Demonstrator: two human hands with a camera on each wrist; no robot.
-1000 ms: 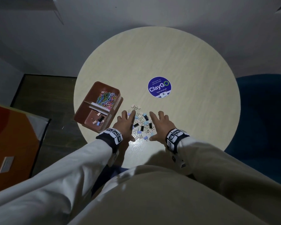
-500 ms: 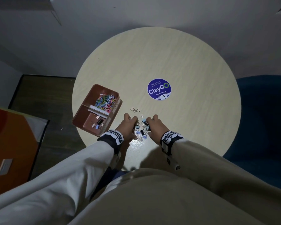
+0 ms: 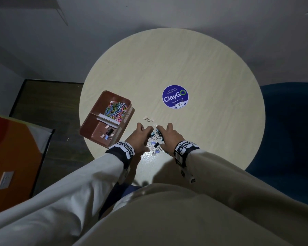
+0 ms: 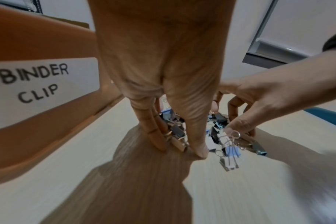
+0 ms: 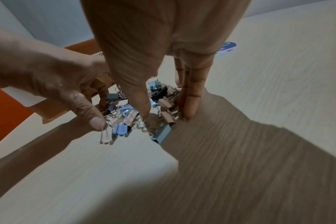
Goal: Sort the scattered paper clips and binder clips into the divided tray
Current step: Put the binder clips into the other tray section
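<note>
A heap of small black, blue and pale binder clips (image 3: pixel 155 142) lies on the round table near its front edge. My left hand (image 3: pixel 140 137) and right hand (image 3: pixel 167 137) close in on it from either side. In the left wrist view my left hand (image 4: pixel 180 145) curls fingers and thumb round clips (image 4: pixel 230 151). The right hand (image 5: pixel 167 112) in its wrist view likewise cups clips (image 5: pixel 121 128). The brown divided tray (image 3: pixel 96 121) stands to the left, with coloured paper clips (image 3: pixel 116 110) in the far part and a few binder clips (image 3: pixel 108 133) in the near part.
A few loose clips (image 3: pixel 148 119) lie just beyond the hands. A round blue sticker (image 3: pixel 175 99) marks the table's middle. The tray overhangs the table's left edge and bears a "BINDER CLIP" label (image 4: pixel 38 78). A blue chair (image 3: pixel 290 130) stands at the right.
Both hands went from flat and spread beside the scattered clips to drawn together with fingers curled. The binder clips are bunched into a tighter heap between them.
</note>
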